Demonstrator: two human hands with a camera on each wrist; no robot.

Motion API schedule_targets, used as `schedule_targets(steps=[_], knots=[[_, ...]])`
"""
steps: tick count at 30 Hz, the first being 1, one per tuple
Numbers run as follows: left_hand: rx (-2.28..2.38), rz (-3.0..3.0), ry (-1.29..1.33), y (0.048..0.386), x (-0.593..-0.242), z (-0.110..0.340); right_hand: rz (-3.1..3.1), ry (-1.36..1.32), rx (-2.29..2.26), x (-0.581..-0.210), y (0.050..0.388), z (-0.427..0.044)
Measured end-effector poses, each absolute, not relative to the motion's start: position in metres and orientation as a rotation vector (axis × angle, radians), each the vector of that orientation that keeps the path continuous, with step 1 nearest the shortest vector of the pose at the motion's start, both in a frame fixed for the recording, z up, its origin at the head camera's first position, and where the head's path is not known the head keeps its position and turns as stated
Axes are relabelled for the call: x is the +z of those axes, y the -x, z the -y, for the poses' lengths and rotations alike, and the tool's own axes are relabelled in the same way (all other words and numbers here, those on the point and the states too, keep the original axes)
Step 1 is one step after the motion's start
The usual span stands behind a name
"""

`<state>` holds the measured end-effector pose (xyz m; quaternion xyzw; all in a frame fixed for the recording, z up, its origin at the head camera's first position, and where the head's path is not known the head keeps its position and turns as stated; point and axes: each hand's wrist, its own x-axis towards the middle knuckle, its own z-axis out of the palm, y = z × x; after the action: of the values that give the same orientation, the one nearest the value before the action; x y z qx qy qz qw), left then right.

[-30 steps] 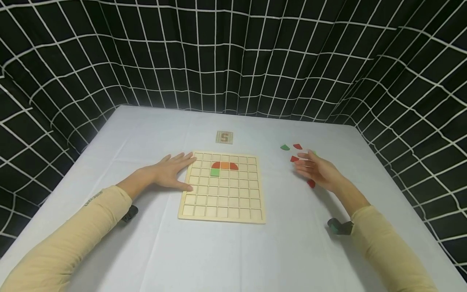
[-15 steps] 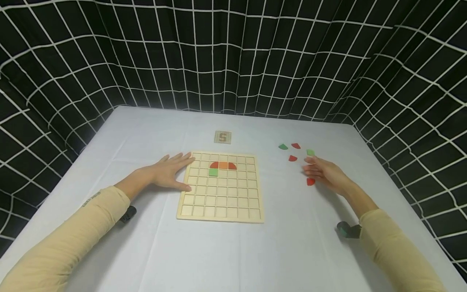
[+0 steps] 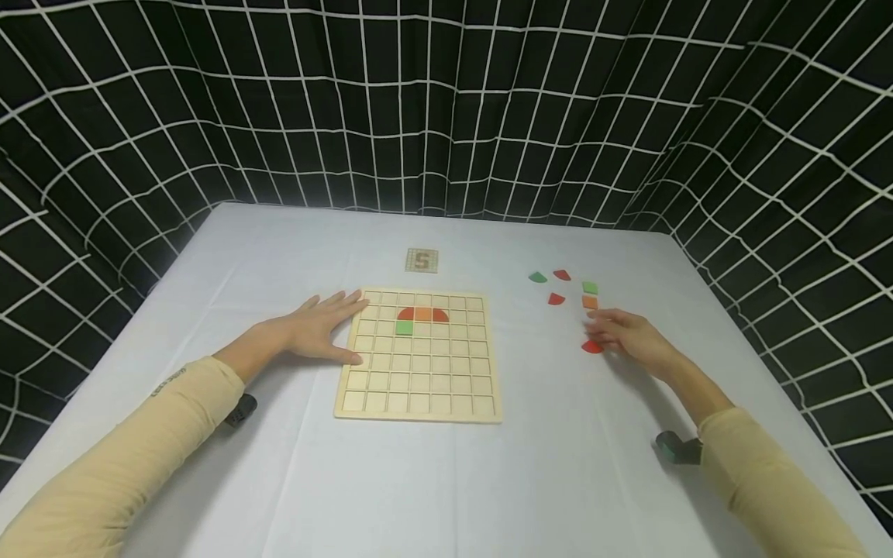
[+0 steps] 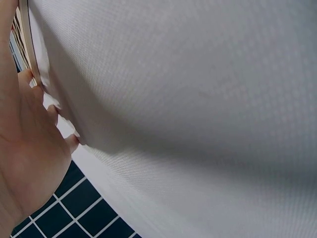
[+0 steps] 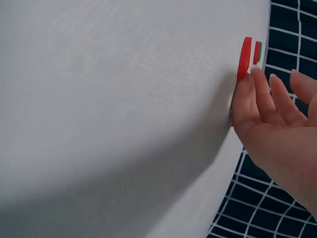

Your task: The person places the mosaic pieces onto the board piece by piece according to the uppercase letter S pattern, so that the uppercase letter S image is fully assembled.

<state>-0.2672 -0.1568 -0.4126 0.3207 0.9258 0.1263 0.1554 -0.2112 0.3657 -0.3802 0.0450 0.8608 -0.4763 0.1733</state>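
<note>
My left hand (image 3: 317, 329) lies spread at the left side of a wooden grid board (image 3: 422, 384), its fingertips and thumb over the frame. In the board's upper cells are two red quarter-round pieces, an orange square (image 3: 422, 314) between them and a green square (image 3: 404, 327) below the left one. At the right, my right hand (image 3: 631, 339) hovers low with loosely bent fingers. Its thumb (image 5: 244, 96) seems to touch a loose red quarter-round piece (image 3: 592, 347), which lies on the cloth. The left wrist view shows the palm side of my left hand (image 4: 37, 144) along the board edge.
Beyond my right hand lie an orange square (image 3: 589, 302), a light green square (image 3: 589, 287), two red quarter-round pieces (image 3: 556, 298) and a green one (image 3: 537, 277). A small patterned card (image 3: 422, 260) lies behind the board. Black curtains with white grid lines (image 3: 446, 108) surround the white table.
My right hand has moved right and toward me from the loose pieces, uncovering the squares. The near red piece has turned beneath its fingers. My left hand has stayed at the board.
</note>
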Motion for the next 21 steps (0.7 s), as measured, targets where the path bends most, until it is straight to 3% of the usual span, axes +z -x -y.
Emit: schedule_targets(steps=[21], knots=[[0.375,-2.650,-0.930,0.267,-0.413,0.157,-2.722,0.073,-1.100,-0.395,0.200,-0.368]])
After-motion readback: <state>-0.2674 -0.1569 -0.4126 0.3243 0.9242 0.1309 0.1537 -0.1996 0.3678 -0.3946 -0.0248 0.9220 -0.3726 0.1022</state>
